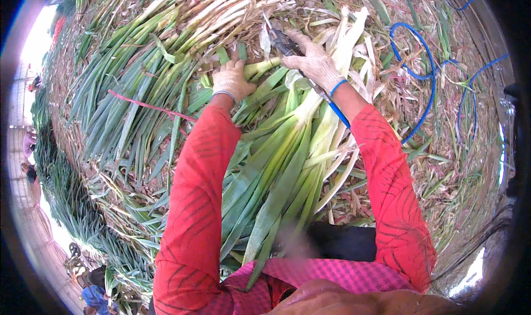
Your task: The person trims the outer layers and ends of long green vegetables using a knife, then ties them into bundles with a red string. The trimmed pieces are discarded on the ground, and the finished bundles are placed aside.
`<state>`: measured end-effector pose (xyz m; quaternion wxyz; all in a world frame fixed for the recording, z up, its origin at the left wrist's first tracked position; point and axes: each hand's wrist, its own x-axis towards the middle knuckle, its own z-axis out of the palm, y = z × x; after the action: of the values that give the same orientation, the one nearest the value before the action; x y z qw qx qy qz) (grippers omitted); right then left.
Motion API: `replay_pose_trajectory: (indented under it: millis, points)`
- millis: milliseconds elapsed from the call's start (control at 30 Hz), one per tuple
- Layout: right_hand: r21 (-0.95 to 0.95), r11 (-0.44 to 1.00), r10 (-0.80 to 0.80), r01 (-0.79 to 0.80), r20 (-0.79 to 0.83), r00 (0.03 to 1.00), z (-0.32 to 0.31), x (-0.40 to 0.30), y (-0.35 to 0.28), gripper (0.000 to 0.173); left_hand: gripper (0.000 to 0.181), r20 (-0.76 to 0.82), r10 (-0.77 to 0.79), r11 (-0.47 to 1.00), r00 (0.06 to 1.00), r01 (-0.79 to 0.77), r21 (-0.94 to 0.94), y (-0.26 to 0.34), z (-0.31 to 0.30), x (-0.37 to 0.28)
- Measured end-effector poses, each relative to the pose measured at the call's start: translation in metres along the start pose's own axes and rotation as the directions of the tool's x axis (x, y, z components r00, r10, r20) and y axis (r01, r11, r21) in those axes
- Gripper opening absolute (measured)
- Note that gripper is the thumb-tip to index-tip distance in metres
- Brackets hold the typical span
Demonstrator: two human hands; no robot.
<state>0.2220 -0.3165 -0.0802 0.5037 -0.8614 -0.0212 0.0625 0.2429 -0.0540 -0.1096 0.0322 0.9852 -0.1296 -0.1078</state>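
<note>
My left hand, in a light knitted glove, presses down on a leek, its fingers partly hidden among leaves. In the same kind of glove, my right hand is closed around an air blow gun with a thin metal nozzle pointing away from me. A blue hose runs from the tool under my right wrist. Between my forearms lies a bunch of leeks, pale shanks away from me and green leaves towards my lap. Peeled pale outer leaves lie beside my right hand.
A pile of untrimmed leeks spreads at the left, crossed by a pink string. Coils of blue air hose lie at the right on ground littered with leaf scraps. A long row of leeks and people stand farther left.
</note>
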Motion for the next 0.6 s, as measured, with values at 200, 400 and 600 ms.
replay_pose_trajectory:
  millis: [200, 400, 600]
  points:
    - [0.175, 0.983, -0.056, 0.048, 0.040, 0.998, 0.008, 0.014, 0.019, 0.089, 0.067, 0.399, -0.010, 0.999, 0.917, 0.024, -0.030, 0.015, -0.040, -0.055]
    - [0.076, 0.988, -0.125, 0.132, -0.085, 0.988, -0.018, -0.005, 0.011, 0.086, 0.051, 0.054, -0.271, 0.943, 0.961, 0.254, 0.216, -0.078, -0.178, -0.154]
    - [0.131, 0.985, -0.105, 0.113, -0.070, 0.992, -0.006, -0.005, -0.046, 0.084, 0.050, -0.133, -0.471, 0.882, 0.872, 0.465, -0.075, -0.114, -0.253, -0.185]
